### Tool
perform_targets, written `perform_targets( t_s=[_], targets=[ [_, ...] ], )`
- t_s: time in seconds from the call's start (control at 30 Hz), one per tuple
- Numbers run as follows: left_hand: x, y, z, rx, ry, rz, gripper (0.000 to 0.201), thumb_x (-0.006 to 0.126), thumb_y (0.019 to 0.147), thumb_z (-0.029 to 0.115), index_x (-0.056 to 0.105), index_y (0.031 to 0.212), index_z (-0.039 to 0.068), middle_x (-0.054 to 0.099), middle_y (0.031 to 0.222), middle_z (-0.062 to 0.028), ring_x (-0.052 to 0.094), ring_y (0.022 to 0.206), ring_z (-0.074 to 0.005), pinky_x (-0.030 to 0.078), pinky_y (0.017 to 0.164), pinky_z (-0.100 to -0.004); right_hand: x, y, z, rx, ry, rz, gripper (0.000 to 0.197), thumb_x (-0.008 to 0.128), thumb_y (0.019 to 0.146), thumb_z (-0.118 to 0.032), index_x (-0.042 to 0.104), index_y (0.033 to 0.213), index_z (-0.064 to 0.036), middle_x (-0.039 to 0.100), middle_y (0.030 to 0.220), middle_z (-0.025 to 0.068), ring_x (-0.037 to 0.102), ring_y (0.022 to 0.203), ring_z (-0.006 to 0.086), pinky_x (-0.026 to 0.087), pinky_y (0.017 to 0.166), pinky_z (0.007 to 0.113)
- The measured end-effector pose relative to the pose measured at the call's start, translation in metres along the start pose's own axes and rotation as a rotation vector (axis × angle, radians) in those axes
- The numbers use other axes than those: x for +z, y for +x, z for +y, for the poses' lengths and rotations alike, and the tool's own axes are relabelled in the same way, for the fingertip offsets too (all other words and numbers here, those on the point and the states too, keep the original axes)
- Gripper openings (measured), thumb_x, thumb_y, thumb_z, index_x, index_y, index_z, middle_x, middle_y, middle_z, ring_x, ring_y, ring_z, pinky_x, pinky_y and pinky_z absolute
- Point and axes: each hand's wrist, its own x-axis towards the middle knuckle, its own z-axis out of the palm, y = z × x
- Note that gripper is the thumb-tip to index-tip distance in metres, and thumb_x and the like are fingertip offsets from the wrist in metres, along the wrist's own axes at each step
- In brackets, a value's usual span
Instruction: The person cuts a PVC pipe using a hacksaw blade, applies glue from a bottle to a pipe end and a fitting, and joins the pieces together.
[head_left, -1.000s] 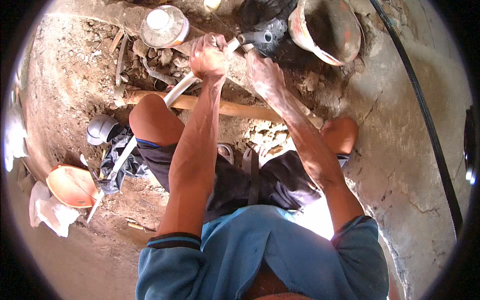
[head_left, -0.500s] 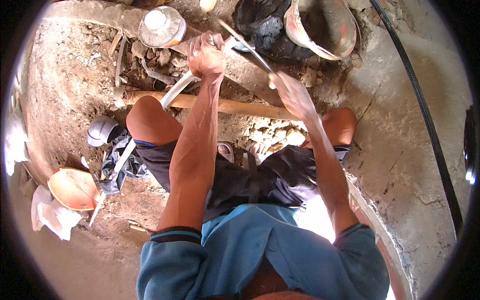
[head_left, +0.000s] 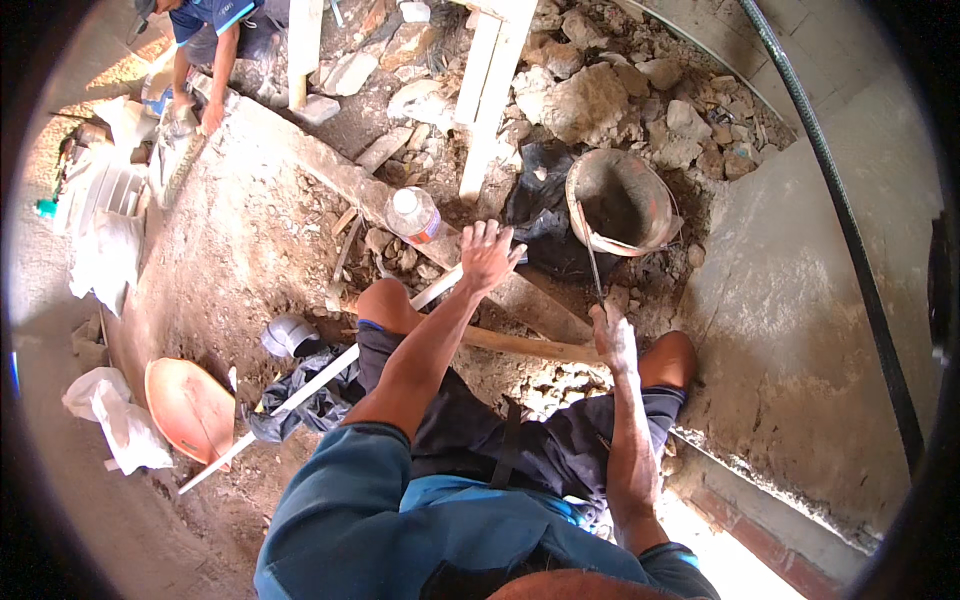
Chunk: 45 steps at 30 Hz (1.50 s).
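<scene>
1. Two shifts stand out: the right hand (head_left: pixel 613 332) has swung back to the right, and the view has lifted, so that a co-worker (head_left: pixel 205 25) now shows at the ground's far left corner.
2. Half a second ago the thin tool (head_left: pixel 594 270) slanted up beside the left hand (head_left: pixel 487 260); now it stands well apart from the white pipe (head_left: pixel 318 381), so no contact between the two is being made.
3. The pipe runs from the ground's near left part, crosses over the wooden pole (head_left: pixel 520 346), and passes under the left hand at the plank (head_left: pixel 345 178).
4. The left hand lies over the pipe, its fingers loosened and stretched toward the plank's far edge, where earlier it was a fist; its forearm (head_left: pixel 430 345) reaches forward, bent at the elbow.
5. The right hand is closed around the tool's near end, just beside the right knee (head_left: pixel 668 360), with the tool pointing away past the near left rim of the bucket (head_left: pixel 625 200).
6. Nearby, a clear bottle (head_left: pixel 413 215) stands at the plank's far edge, and a black plastic bag (head_left: pixel 540 190) lies left of the bucket.
</scene>
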Motion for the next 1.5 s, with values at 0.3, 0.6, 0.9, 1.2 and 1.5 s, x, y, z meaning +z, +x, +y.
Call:
perform_targets(
  t_s=[0.3,0.6,0.9,1.2,1.5],
  targets=[
    [0.033,0.061,-0.022,-0.397,-0.478,-0.148,0.054,0.075,0.081,0.056,0.076,0.097,0.004,0.075,0.104,-0.022,0.072,0.101,-0.0381,0.056,0.087,-0.0466,0.001,0.007,0.022,0.274,0.15,0.059,0.046,0.053,0.1,-0.048,0.065,0.11,-0.0049,0.068,0.103,0.0284,0.061,0.104,0.0523,0.049,0.084,0.057],
    [0.044,0.067,-0.026,-0.141,-0.683,-0.292,0.063,0.065,0.088,0.063,0.073,0.108,0.004,0.074,0.101,-0.0199,0.071,0.095,-0.0339,0.052,0.081,-0.0448,0.019,0.011,0.061,0.079,0.096,-0.025,0.064,0.078,0.077,-0.027,0.055,0.131,-0.0026,0.063,0.123,0.0282,0.055,0.12,0.0512,0.049,0.098,0.053],
    [-0.004,0.062,-0.006,0.08,0.067,-0.554,0.077,0.081,0.075,0.056,0.063,0.127,0.001,0.071,0.118,-0.0182,0.069,0.11,-0.0366,0.054,0.094,-0.0462,0.01,0.002,0.033,0.041,0.234,0.042,0.042,0.061,0.095,-0.035,0.062,0.127,-0.0073,0.068,0.108,0.0287,0.065,0.105,0.0486,0.051,0.085,0.055],
    [0.025,0.019,-0.012,-0.041,-0.899,0.225,0.065,0.079,0.085,0.027,0.044,0.135,0.005,0.067,0.108,-0.0271,0.069,0.098,-0.0426,0.055,0.084,-0.0478,-0.026,0.002,-0.015,0.109,0.166,-0.011,0.046,0.053,0.099,-0.044,0.06,0.109,0.0008,0.058,0.1,0.0358,0.056,0.098,0.0557,0.044,0.079,0.056],
    [0.017,0.02,0.006,-0.067,-0.402,0.045,0.055,0.078,0.084,0.031,0.055,0.131,0.017,0.07,0.121,-0.009,0.061,0.119,-0.0321,0.038,0.102,-0.0494,-0.028,-0.007,-0.02,0.03,0.172,-0.02,0.045,0.054,0.098,-0.044,0.062,0.112,-0.0016,0.065,0.105,0.0313,0.06,0.102,0.0527,0.046,0.082,0.056]
  ],
)
